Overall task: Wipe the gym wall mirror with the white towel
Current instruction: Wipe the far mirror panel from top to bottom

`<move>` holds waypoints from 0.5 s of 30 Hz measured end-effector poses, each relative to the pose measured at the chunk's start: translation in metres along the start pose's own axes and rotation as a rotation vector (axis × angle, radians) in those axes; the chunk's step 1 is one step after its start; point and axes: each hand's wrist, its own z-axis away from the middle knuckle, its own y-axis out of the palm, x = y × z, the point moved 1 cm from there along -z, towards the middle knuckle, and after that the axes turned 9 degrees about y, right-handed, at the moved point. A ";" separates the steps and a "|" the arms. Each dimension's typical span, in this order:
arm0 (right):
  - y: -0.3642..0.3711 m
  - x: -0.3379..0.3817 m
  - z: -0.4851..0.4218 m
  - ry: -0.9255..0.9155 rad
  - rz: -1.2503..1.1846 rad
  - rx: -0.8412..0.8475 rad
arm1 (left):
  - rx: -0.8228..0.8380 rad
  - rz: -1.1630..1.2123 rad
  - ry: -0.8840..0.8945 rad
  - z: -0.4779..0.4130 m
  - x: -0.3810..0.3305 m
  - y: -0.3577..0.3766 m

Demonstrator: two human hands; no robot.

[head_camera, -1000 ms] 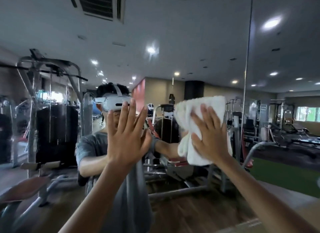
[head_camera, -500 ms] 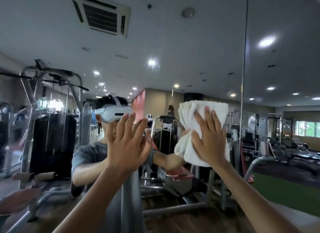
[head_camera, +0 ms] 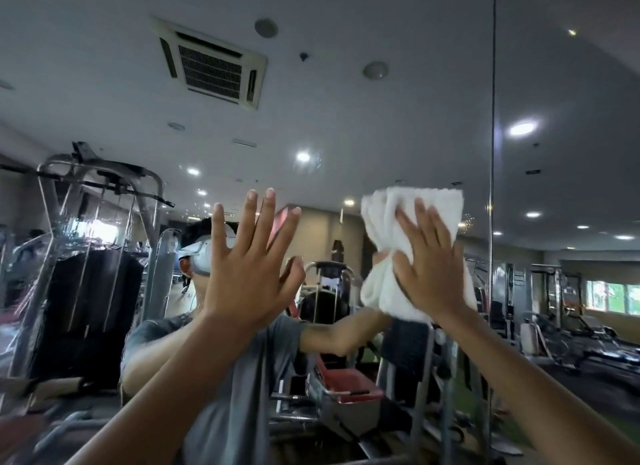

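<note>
Mirror (head_camera: 346,101): spans the whole view. A vertical seam (head_camera: 492,118) splits it into a wide left panel and a narrow right panel.

Towel (head_camera: 381,218): white, bunched and folded. It lies against the glass of the left panel, right of centre and just left of the seam, at about head height. Its upper edge and left folds show beyond the fingers.

Right hand (head_camera: 429,270): spread flat over the towel, fingers straight and pointing up, palm pressing the cloth to the mirror. The fingers are not curled round it.

Left hand (head_camera: 249,277): raised left of the towel and apart from it, with palm toward the glass, fingers straight and splayed. It holds nothing. Whether the palm touches the mirror cannot be told.

The two hands are level with each other and well apart.

Reflected in the glass: the person in a grey shirt (head_camera: 242,378) with a white headset (head_camera: 202,256), partly hidden behind the left hand. A weight machine (head_camera: 86,291) stands at far left and a ceiling vent (head_camera: 211,64) is at upper left. Lit ceiling lamps show, with further gym equipment (head_camera: 571,336) at far right.
</note>
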 end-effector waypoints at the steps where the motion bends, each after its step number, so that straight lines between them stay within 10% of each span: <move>1: 0.000 0.015 -0.014 0.121 -0.034 -0.016 | 0.002 -0.001 -0.002 0.000 0.000 0.000; 3: 0.002 0.047 -0.021 0.180 -0.031 -0.043 | -0.009 0.004 -0.003 0.000 0.002 -0.001; 9: 0.006 0.017 0.028 -0.598 0.102 0.048 | -0.043 0.030 0.016 0.000 0.005 -0.004; 15: -0.010 0.016 -0.058 0.033 -0.053 0.005 | -0.095 0.080 -0.090 -0.075 0.017 -0.024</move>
